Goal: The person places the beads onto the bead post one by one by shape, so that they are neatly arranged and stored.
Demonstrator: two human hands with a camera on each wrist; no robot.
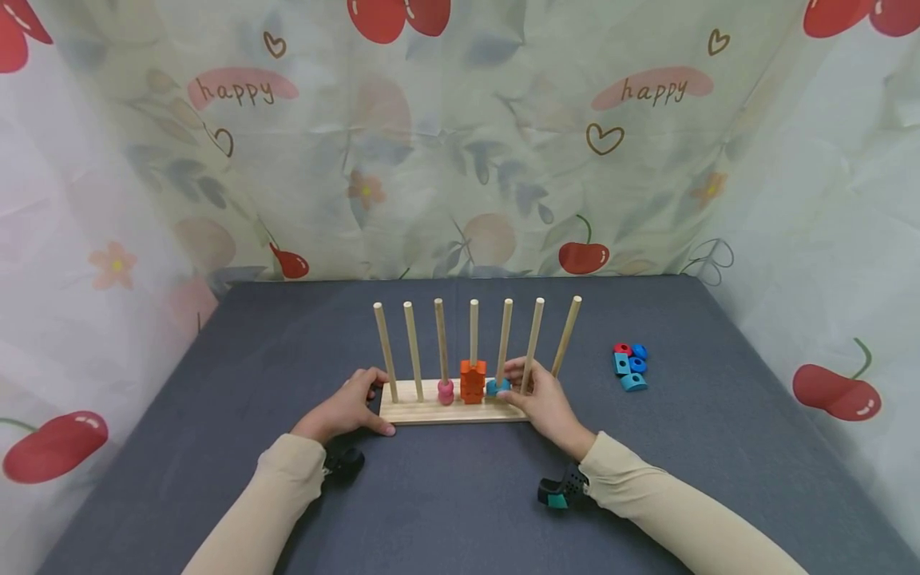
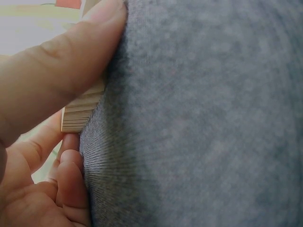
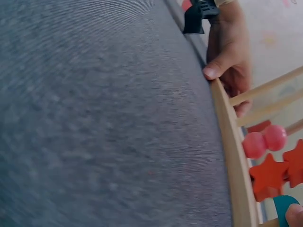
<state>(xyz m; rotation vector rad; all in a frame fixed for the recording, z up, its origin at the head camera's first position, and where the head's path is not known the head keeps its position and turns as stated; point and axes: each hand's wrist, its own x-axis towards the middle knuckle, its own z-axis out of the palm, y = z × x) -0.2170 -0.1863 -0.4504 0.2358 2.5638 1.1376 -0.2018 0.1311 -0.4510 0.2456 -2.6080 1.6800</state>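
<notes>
A wooden peg board [image 1: 424, 412] with a row of upright pegs lies on the table. My left hand [image 1: 350, 406] grips its left end, thumb along the front edge and fingers behind; the left wrist view shows the thumb [image 2: 57, 71] over the wood. Pink beads [image 1: 446, 392] sit on one peg, and orange star-shaped blocks [image 1: 472, 383] are stacked on the peg to their right. My right hand [image 1: 542, 399] pinches a light-blue block [image 1: 493, 388] low at the peg right of the stars. In the right wrist view a fingertip rests on that block [image 3: 284, 208].
Right of the board lies a small group of loose blocks: a red one [image 1: 622, 349], light-blue ones [image 1: 634, 382] and darker blue ones [image 1: 636, 365]. The grey cloth-covered table [image 1: 683, 463] ends at a patterned curtain [image 1: 460, 160] behind and at both sides.
</notes>
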